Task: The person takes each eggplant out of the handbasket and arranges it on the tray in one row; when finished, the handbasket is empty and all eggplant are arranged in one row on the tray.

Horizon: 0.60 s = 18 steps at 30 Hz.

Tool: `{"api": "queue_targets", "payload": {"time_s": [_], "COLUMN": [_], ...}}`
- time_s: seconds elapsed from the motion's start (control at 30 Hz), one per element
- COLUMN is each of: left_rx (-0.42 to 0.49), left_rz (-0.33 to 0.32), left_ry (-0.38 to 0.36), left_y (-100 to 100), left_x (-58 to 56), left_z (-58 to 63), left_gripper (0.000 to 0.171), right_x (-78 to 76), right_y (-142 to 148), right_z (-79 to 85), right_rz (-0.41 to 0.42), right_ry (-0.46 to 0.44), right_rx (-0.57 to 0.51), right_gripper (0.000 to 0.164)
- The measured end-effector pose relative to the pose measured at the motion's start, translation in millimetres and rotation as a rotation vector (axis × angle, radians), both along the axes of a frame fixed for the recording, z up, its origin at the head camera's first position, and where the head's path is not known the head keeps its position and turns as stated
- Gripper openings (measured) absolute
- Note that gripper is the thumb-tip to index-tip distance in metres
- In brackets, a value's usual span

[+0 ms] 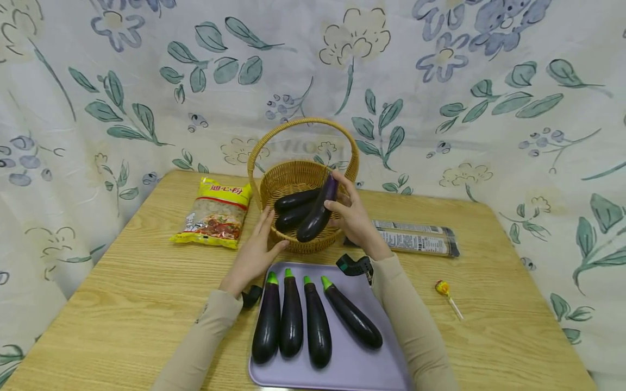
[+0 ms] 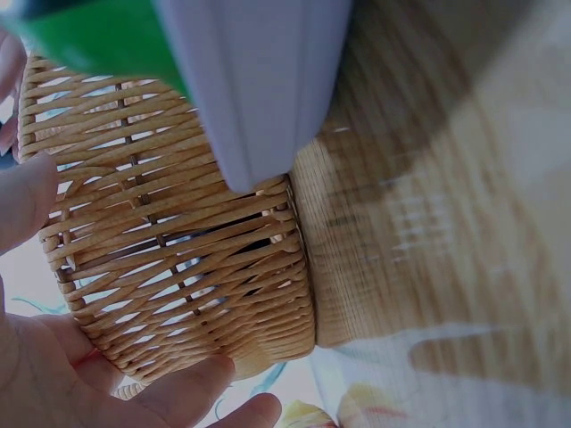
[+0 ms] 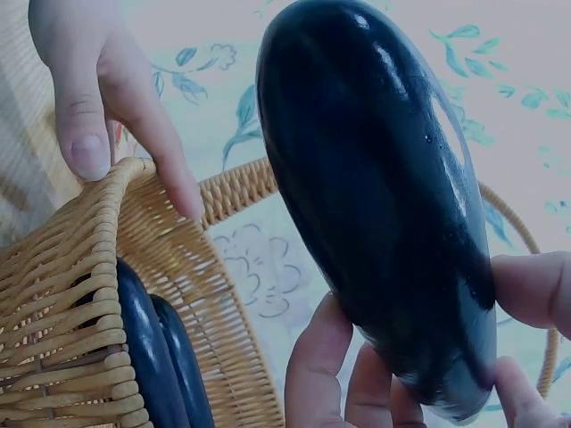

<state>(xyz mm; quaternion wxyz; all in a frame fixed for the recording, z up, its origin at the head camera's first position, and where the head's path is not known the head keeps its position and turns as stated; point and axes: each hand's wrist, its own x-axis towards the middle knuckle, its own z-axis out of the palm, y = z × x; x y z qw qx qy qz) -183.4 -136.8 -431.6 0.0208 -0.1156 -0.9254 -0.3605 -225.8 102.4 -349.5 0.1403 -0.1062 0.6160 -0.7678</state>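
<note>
My right hand (image 1: pixel 356 221) grips a dark purple eggplant (image 1: pixel 315 220) near its upper end, tilted over the wicker basket (image 1: pixel 305 248). In the right wrist view that eggplant (image 3: pixel 375 196) fills the middle, above the basket's mouth. Two more eggplants (image 1: pixel 293 201) lie inside the basket. My left hand (image 1: pixel 254 252) is at the basket's left front, its fingers fairly straight and spread along the rim and side. The left wrist view shows the woven wall (image 2: pixel 178 241) between thumb and fingers. Several green-stemmed eggplants (image 1: pixel 319 326) lie on a lilac tray (image 1: pixel 352 372) in front.
A yellow food bag (image 1: pixel 217 213) lies left of the basket. To the right, a long clear package (image 1: pixel 415 237) lies partly behind my right forearm. A lollipop (image 1: pixel 444 290) is farther right on the wooden table (image 1: pixel 146 293). The basket's tall handle (image 1: pixel 303 122) arches above its mouth.
</note>
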Motion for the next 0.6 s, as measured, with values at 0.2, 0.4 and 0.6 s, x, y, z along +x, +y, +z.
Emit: {"api": "queue_targets", "payload": {"time_s": [0.2, 0.4, 0.6], "left_rx": [-0.001, 0.013, 0.006], "left_rz": [-0.003, 0.001, 0.004], "left_ry": [-0.006, -0.017, -0.016], "left_y": [0.6, 0.2, -0.5], "left_x": [0.0, 0.0, -1.0], "left_z": [-0.6, 0.2, -0.2], "left_gripper": [0.086, 0.086, 0.085], "right_x": [4.8, 10.0, 14.0], "right_y": [5.5, 15.4, 26.2], "right_z": [-1.8, -3.8, -6.4], "right_rz": [0.0, 0.002, -0.01], "right_ry": [0.004, -0.023, -0.039], "right_rx": [-0.015, 0.005, -0.005], "right_gripper": [0.074, 0.074, 0.075]}}
